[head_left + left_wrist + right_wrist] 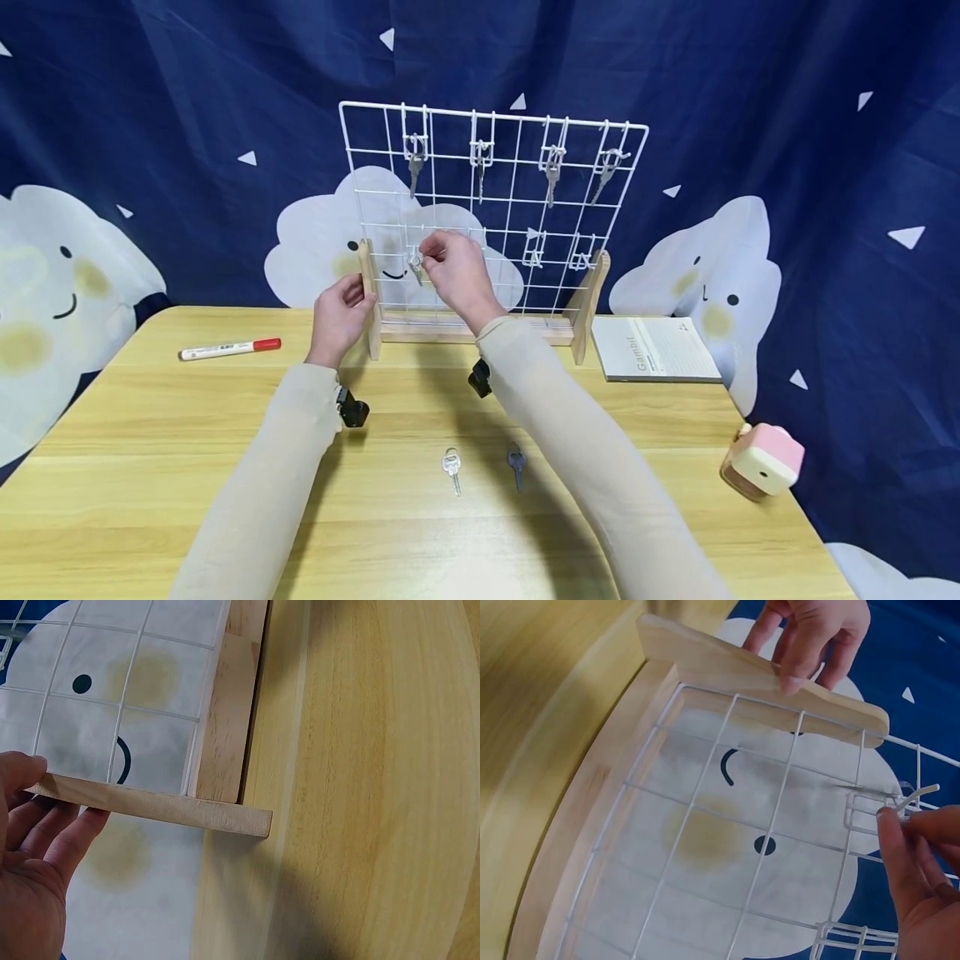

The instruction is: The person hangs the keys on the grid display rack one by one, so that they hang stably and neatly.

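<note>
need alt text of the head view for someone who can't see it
A person's right hand reaches to a small silvery key at a white wire grid rack; the left hand grips the rack's pale wooden side post. Four metal keys hang higher; two loose metal keys lie on the light wooden table.

Silver key point(417, 272) at white hook point(919, 796)

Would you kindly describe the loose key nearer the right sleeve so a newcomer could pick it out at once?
Find the white wire rack on the wooden table. In front of it, between the left sleeve and the right sleeve, a shiny key and a darker key lie side by side. Yours is the darker key, in shadow and nearer the right sleeve.
</note>
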`<state>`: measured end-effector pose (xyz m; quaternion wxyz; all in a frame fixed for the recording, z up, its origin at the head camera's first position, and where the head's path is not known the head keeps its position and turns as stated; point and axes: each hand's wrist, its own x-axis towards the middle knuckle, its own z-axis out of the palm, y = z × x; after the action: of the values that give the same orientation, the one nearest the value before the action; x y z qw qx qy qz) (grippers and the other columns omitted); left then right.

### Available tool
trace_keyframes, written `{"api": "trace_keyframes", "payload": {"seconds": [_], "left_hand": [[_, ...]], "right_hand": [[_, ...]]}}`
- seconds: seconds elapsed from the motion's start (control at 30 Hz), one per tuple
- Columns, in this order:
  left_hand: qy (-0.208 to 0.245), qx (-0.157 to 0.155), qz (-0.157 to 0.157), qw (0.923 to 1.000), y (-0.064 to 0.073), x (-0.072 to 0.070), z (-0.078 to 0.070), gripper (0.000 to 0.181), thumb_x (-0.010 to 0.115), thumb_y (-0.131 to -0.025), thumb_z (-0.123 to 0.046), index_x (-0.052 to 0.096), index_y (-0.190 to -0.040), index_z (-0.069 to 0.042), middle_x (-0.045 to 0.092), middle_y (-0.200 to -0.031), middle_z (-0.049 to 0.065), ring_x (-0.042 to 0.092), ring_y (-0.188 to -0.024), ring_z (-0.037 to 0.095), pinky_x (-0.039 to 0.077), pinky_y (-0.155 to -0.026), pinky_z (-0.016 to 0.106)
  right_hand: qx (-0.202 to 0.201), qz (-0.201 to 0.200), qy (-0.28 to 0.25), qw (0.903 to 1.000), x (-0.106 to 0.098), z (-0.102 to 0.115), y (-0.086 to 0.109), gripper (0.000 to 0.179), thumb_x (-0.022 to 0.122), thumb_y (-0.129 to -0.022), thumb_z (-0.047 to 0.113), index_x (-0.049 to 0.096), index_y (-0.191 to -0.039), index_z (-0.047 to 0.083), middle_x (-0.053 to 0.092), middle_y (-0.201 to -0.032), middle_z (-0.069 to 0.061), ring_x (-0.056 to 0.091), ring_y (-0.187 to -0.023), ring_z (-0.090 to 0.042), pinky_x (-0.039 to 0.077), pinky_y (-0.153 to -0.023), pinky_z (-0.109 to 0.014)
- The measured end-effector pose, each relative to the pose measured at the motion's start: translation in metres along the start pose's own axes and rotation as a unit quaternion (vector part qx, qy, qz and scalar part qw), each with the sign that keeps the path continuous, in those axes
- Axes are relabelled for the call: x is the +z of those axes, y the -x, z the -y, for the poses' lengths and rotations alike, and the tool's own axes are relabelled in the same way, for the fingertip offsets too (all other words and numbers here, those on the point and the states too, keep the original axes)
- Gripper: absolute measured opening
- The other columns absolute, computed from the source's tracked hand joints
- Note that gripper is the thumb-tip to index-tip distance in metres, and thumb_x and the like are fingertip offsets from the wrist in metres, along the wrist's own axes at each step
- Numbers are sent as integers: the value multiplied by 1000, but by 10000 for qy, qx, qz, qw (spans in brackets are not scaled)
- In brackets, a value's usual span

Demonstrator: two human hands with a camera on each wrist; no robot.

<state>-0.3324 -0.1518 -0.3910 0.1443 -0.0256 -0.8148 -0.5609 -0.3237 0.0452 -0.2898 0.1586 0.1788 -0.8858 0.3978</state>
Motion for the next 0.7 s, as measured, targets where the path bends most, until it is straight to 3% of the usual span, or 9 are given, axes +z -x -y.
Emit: {"api": "trace_keyframes", "payload": {"seconds": [0.13,0.43,0.7], "left_hand": [[20,9,7,10000,0,0,1,46,62,-95,-4,49,-138,6,54,-135,26,54,-123,32,48,-102,32],[-3,-28,-1,10000,1,0,3,46,62,-96,-5,49,-139,5,54,-135,25,54,-124,31,48,-102,32],[-26,-41,-3,10000,1,0,0,47,62,-96,-5,49,-139,4,53,-136,24,54,-124,31,48,-102,32]], "right_hand": [[13,46,9,10000,-2,0,3,13,63,-91,-1,70,-102,2,68,-99,-6,64,-88,-13,52,-75,-16],[-553,367,41,9978,-9,-3,26,18,59,-92,-1,65,-109,1,65,-101,-6,63,-90,-14,53,-81,-19],[-555,986,368,9929,-18,-8,55,13,61,-93,3,67,-104,4,64,-100,-3,62,-88,-13,53,-78,-19]]}}
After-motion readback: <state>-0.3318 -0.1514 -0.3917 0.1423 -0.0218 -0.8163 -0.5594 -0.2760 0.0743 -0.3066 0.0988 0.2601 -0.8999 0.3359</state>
